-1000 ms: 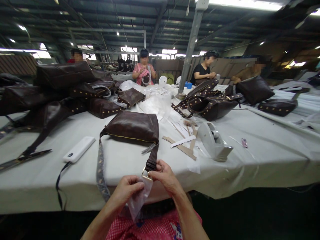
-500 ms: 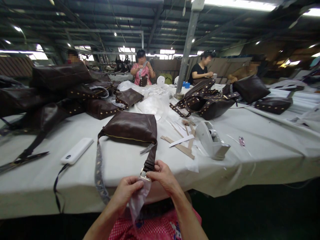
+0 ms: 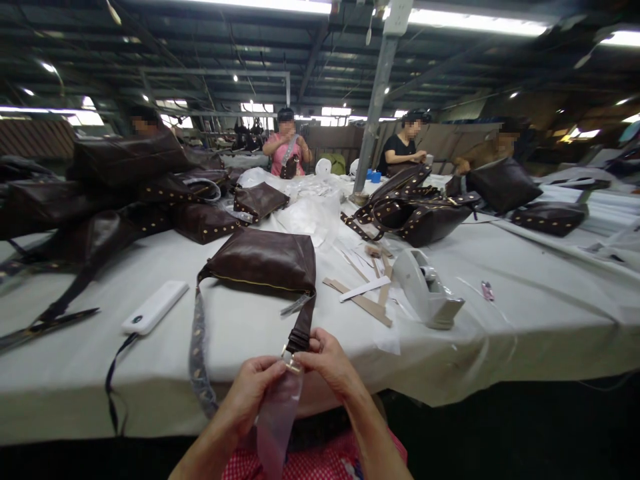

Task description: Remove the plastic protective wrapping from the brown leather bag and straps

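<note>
A dark brown leather bag (image 3: pixel 265 260) lies on the white table (image 3: pixel 525 320) in front of me. Its strap (image 3: pixel 301 327) runs down to a gold buckle (image 3: pixel 290 357) at the table's near edge. My right hand (image 3: pixel 327 363) is closed on the strap end at the buckle. My left hand (image 3: pixel 255 390) pinches a clear plastic film (image 3: pixel 275 420) that hangs down from the buckle. The strap's other side (image 3: pixel 197 357), wrapped in plastic, hangs over the table edge at the left.
A white power bank (image 3: pixel 155 307) with a cable lies left of the bag. A tape dispenser (image 3: pixel 425 290) and card strips (image 3: pixel 360 297) sit to the right. Piles of brown bags (image 3: pixel 125 193) and studded ones (image 3: pixel 415 210) fill the far table, where several people work.
My hands stay on the buckle and film with only small finger shifts. The view has tilted slightly, so everything sits a little lower in the picture.
</note>
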Demonstrator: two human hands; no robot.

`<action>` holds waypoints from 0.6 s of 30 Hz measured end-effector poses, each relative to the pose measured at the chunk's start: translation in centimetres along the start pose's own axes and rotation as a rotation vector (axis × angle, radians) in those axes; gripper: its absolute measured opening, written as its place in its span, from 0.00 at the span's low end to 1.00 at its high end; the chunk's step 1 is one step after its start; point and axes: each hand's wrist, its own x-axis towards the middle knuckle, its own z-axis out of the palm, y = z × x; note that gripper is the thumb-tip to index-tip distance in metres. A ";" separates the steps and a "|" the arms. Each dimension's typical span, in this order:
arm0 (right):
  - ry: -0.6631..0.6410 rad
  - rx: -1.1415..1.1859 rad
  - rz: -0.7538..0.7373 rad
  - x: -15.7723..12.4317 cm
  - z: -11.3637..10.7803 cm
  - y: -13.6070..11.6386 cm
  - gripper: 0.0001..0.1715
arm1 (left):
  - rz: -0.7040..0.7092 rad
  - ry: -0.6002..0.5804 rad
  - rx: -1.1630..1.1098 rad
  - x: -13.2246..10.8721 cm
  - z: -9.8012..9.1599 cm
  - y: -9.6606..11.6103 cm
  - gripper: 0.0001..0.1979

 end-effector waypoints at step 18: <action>0.024 -0.060 0.043 1.2 -0.7 0.1 0.28 | 0.012 0.039 0.053 1.3 -0.3 0.5 0.21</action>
